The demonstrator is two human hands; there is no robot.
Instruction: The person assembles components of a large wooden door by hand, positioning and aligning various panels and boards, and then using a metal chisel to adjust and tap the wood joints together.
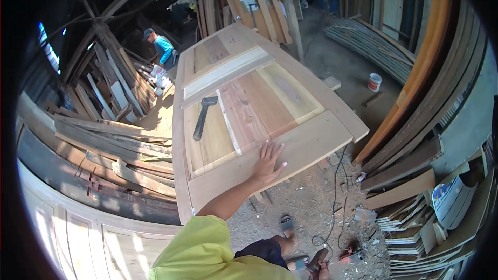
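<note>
A large wooden panel door [306, 142] lies flat at working height before me. My left hand [267, 163] rests palm down with fingers spread on its near rail, close to the near edge. A dark mallet [205, 116] lies on the door's left panel, beyond my left hand and apart from it. A pale strip [228, 119] runs along the panel beside the mallet. At the bottom edge, right of my feet, my right hand [324, 270] is partly cut off; its fingers close around a dark brown object [317, 259] whose kind I cannot make out.
Another person [163, 49] in a blue top crouches at the far left. Lumber [114, 140] is piled along the left. A white bucket [374, 82], a cable [334, 207] and a red power tool [351, 255] are on the dusty floor. Stacked boards [410, 238] line the right.
</note>
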